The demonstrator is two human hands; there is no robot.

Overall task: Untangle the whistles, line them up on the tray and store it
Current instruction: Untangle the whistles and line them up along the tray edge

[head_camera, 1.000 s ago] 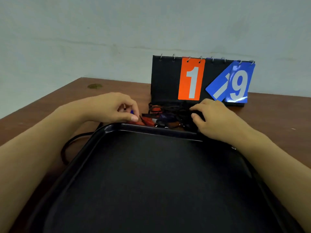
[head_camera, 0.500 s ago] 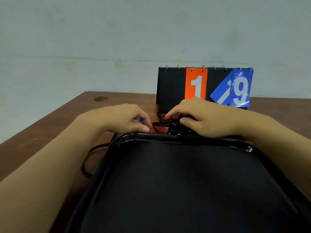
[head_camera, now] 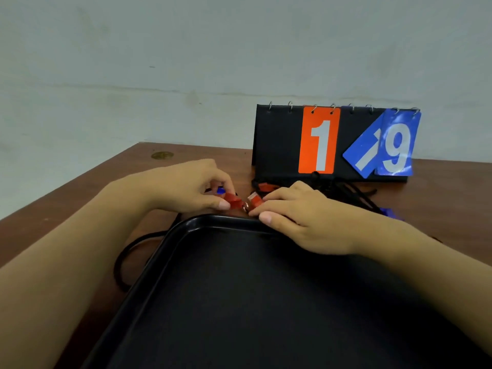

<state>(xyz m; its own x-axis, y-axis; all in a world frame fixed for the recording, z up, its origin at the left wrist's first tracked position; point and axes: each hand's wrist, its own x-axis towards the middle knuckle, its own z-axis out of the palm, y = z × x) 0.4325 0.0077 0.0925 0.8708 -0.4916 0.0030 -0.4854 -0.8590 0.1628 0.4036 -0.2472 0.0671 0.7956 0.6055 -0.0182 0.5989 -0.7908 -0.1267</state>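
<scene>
two red whistles sit just past the far rim of the black tray (head_camera: 186,230), on the brown desk (head_camera: 66,209). the left hand (head_camera: 183,187) pinches the left red whistle (head_camera: 233,200) between thumb and fingers; the right hand (head_camera: 300,211) pinches the right red whistle (head_camera: 254,199), and a small metal ring (head_camera: 245,207) shows between the two. a third red whistle (head_camera: 265,186) and tangled black cords (head_camera: 351,193) lie behind the right hand, in front of a flip scoreboard (head_camera: 277,145). a cord loop (head_camera: 122,257) lies left of the tray.
</scene>
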